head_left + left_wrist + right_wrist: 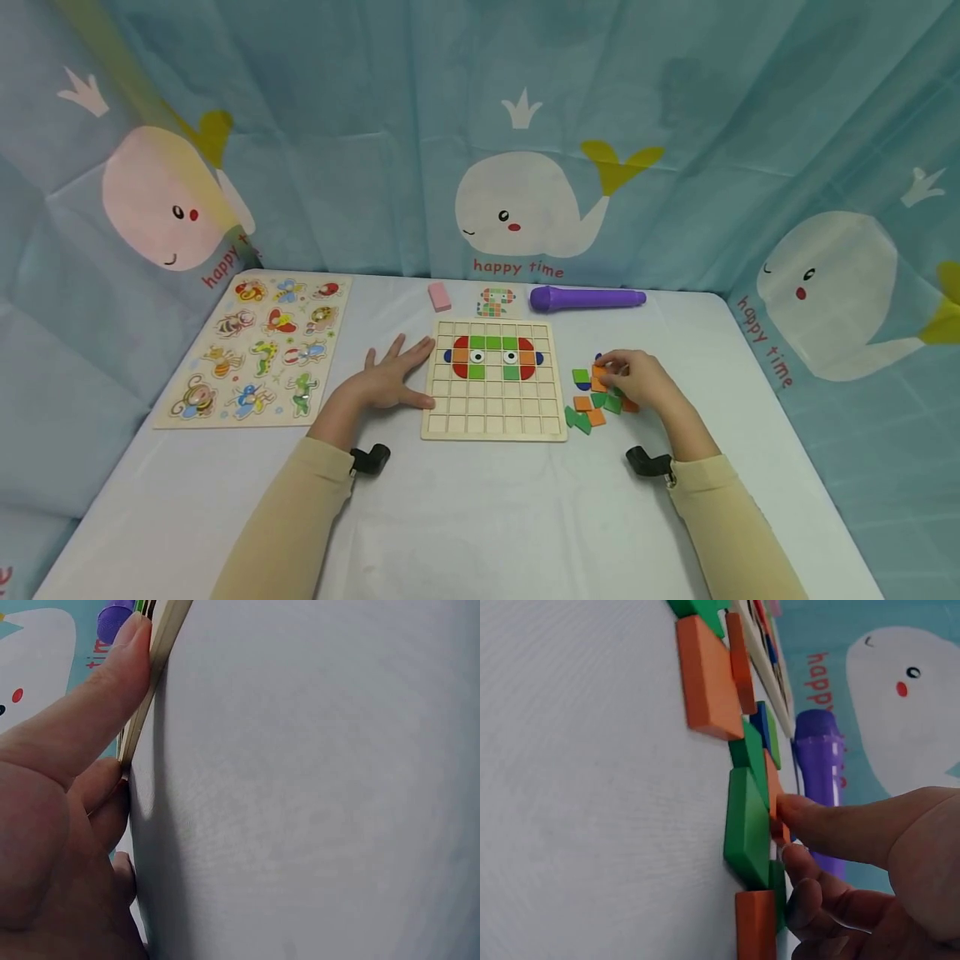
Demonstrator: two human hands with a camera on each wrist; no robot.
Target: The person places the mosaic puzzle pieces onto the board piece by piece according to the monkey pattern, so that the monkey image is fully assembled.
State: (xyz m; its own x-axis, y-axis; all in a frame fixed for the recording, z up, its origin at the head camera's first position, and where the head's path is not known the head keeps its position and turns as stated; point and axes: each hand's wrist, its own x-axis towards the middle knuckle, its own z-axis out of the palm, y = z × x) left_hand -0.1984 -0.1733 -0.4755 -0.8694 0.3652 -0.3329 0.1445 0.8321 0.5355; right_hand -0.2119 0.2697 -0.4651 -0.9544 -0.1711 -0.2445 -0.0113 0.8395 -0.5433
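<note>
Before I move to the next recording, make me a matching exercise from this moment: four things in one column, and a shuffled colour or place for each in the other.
Column one
1. Left hand
2. Right hand
3. Toy microphone
4. Small block

Column two
A. Purple
B. At the left edge of the grid board
C. Pink
D. Over the loose tiles

Right pairs: 1-B, 2-D, 3-A, 4-C

Orange tiles [582, 403], pale gridded board [497, 408]
</note>
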